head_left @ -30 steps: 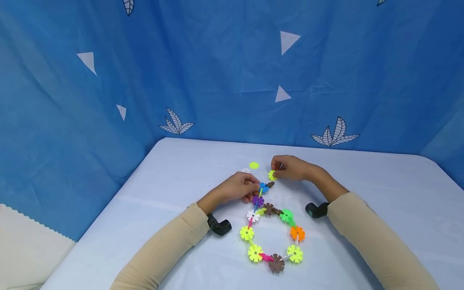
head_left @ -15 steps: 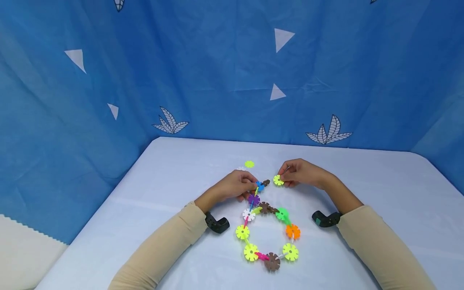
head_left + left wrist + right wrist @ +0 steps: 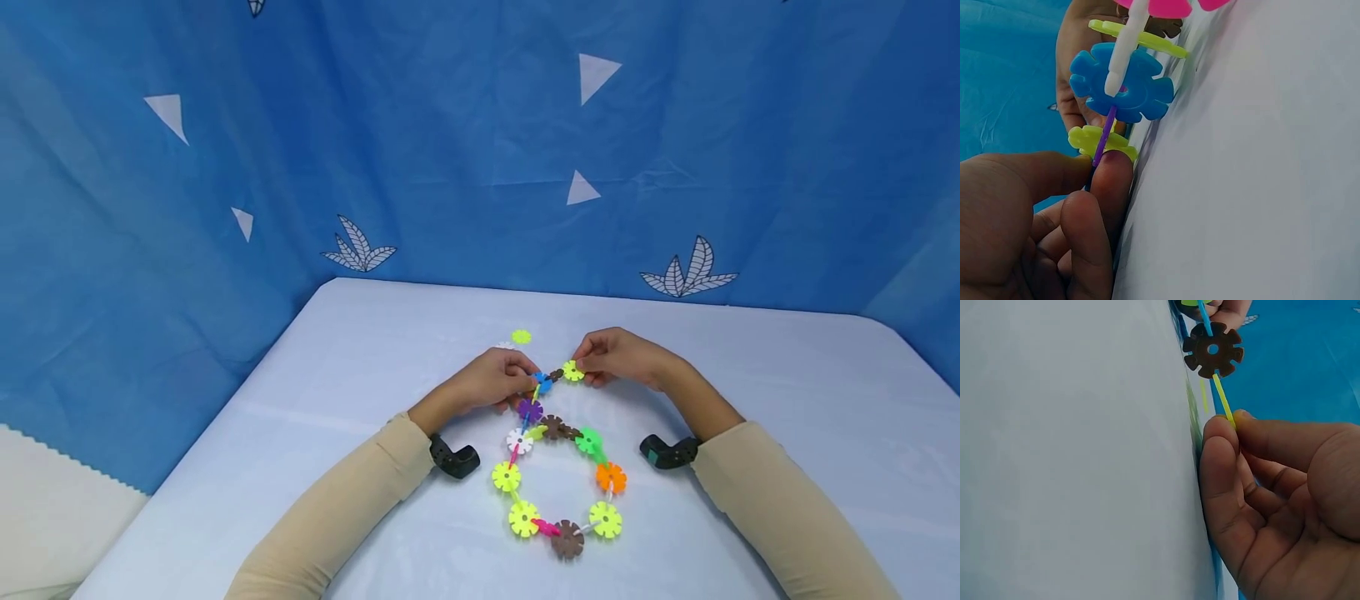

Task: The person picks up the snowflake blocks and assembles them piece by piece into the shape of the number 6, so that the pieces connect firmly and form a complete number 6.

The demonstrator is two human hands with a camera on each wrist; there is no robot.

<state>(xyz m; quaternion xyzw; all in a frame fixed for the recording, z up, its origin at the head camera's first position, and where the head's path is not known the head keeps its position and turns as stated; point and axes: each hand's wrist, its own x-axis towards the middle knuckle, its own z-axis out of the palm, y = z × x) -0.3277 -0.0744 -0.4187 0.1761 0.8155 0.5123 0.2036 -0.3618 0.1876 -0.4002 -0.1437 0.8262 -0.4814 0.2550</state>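
Note:
A chain of coloured notched plastic discs lies on the white table, its lower part forming a ring with an orange disc (image 3: 611, 478) at the right. From the white disc (image 3: 519, 441) a short arm runs up through a purple disc (image 3: 530, 411) to a blue disc (image 3: 542, 382). My left hand (image 3: 487, 380) pinches the blue disc between thumb and fingers. A brown disc (image 3: 1212, 353) joins it. My right hand (image 3: 624, 358) pinches a yellow disc (image 3: 573, 371), whose edge meets the brown disc's rim in the right wrist view. How deep it sits cannot be told.
Beyond my left hand lie a loose yellow-green disc (image 3: 521, 337) and a white disc (image 3: 505, 345), partly hidden. Black wrist devices, one a camera mount (image 3: 454, 458), hang from both sleeves. A blue curtain (image 3: 480, 150) stands behind the table (image 3: 787, 400).
My right hand first moved right and turned the yellow disc flatter, then brought it left against the brown disc. My left hand keeps its pinch on the blue disc. The view shifts slightly.

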